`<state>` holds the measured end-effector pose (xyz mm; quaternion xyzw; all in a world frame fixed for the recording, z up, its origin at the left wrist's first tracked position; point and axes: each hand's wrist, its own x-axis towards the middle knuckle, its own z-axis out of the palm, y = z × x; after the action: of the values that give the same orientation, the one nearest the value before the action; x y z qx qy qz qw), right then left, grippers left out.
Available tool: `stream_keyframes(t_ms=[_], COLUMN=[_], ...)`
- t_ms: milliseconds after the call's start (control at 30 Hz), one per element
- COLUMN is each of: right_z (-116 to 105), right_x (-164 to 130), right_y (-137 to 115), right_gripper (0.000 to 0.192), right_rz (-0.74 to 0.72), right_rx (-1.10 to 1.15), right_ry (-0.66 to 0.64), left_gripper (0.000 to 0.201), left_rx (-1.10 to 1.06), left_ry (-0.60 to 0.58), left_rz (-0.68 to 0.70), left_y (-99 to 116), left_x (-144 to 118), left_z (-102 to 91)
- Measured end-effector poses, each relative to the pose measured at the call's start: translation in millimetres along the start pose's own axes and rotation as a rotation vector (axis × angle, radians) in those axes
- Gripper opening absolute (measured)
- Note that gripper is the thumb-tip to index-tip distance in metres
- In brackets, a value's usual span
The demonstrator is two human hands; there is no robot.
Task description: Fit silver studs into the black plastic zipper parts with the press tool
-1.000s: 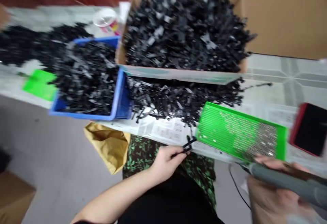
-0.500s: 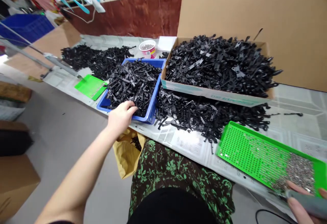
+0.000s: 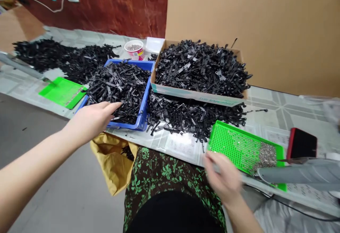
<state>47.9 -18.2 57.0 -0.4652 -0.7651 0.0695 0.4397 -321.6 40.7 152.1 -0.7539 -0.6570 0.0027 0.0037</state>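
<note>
My left hand (image 3: 91, 119) is over the near left edge of the blue bin (image 3: 145, 109), its fingers stretched out toward the heaped black plastic parts (image 3: 119, 80). I see nothing held in it. My right hand (image 3: 224, 178) is at the table's front edge, just before the left end of the green perforated tray (image 3: 225, 137). Its fingers look curled but are smeared by motion, so what they hold cannot be made out. Small metal screws (image 3: 267, 155) are piled at the tray's right end. A grey electric screwdriver (image 3: 300, 174) lies across that end, its tip pointing left.
Behind stands a cardboard box (image 3: 196, 94) heaped with black parts; more lie loose before it. A paper cup (image 3: 134, 48) of metal pieces, a second green tray (image 3: 61, 91) and a red-edged phone (image 3: 302, 144) are on the table. A yellow sack (image 3: 111, 169) hangs below.
My right hand has let go of the screwdriver and moved left to the tray's near end. My left hand has drawn back slightly with straighter fingers. The view has swung right.
</note>
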Motion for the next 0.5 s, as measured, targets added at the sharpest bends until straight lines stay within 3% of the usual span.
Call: stream_keyframes(t_ms=[33, 100, 133, 200, 267, 333, 500], right_z=[34, 97, 121, 151, 157, 149, 120], right_x=[13, 42, 56, 78, 89, 91, 80], right_y=[-1, -7, -10, -15, -12, -2, 26], right_gripper=[0.021, 0.025, 0.031, 0.031, 0.032, 0.036, 0.023], right_rz=[-0.08, -0.116, -0.104, -0.109, -0.116, -0.1, 0.064], right_rx=[0.039, -0.02, -0.086, -0.108, -0.09, -0.045, 0.138], right_ry=[-0.12, -0.481, -0.66, -0.75, -0.759, -0.732, -0.538], left_gripper=[0.03, 0.051, 0.063, 0.066, 0.062, 0.052, 0.035], left_rx=[-0.16, -0.555, -0.803, -1.267, -1.6, -1.804, -1.917], left_ry=[0.103, 0.205, 0.203, 0.076, -0.067, -0.117, -0.033], left_rz=[-0.09, -0.286, -0.371, -0.538, -0.68, -0.81, -0.952], left_y=[7, 30, 44, 72, 96, 115, 148], left_x=[-10, -27, -34, -44, -47, -43, -24], left_z=[2.6, 12.4, 19.2, 35.6, 53.9, 72.6, 112.0])
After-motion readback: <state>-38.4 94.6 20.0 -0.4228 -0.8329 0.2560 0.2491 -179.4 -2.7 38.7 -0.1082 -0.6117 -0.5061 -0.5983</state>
